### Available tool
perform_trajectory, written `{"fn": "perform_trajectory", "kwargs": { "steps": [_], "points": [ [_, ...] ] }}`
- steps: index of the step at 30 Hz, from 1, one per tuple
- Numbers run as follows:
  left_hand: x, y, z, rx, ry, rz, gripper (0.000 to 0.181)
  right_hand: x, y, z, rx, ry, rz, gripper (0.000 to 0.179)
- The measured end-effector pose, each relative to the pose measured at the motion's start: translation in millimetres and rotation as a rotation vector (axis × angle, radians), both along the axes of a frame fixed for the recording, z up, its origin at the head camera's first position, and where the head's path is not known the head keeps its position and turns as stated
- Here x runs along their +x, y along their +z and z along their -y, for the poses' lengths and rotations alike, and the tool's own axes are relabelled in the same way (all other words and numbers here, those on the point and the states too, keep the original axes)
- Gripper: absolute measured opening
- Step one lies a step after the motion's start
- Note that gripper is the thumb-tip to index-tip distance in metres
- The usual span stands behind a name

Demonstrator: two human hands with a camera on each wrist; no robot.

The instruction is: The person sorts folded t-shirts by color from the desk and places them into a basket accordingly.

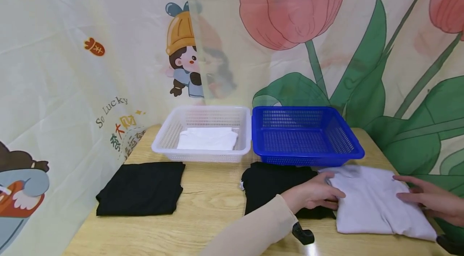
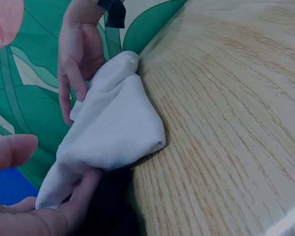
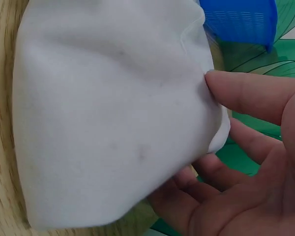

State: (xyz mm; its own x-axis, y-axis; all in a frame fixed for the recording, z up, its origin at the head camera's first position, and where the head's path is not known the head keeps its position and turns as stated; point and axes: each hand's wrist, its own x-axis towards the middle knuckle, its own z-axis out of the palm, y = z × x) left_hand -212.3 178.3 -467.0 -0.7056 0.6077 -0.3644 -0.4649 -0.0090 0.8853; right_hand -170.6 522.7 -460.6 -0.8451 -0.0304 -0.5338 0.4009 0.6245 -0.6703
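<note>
A folded white garment (image 1: 373,199) lies at the right side of the table, its left edge over part of a black folded garment (image 1: 277,185). My left hand (image 1: 315,193) grips that left edge; in the left wrist view a finger tucks against the underside of the white cloth (image 2: 113,128). At the opposite edge, my right hand (image 1: 429,199) pinches the cloth. The right wrist view shows the thumb of this hand (image 3: 246,157) on top and other fingers beneath the white fabric (image 3: 108,118).
A white basket (image 1: 201,155) with a folded white cloth (image 1: 206,139) inside stands at the back, beside a blue basket (image 1: 308,155). Another black folded garment (image 1: 141,189) lies at the left of the wooden table (image 1: 206,203). A printed curtain (image 1: 137,26) hangs behind.
</note>
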Motion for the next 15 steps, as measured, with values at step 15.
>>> {"fn": "perform_trajectory", "kwargs": {
  "steps": [15],
  "points": [
    [16.0, -3.7, -20.1, -0.104, 0.223, -0.143, 0.056, -2.1, -4.3, -7, 0.000, 0.032, -0.080, 0.080]
  ]
}}
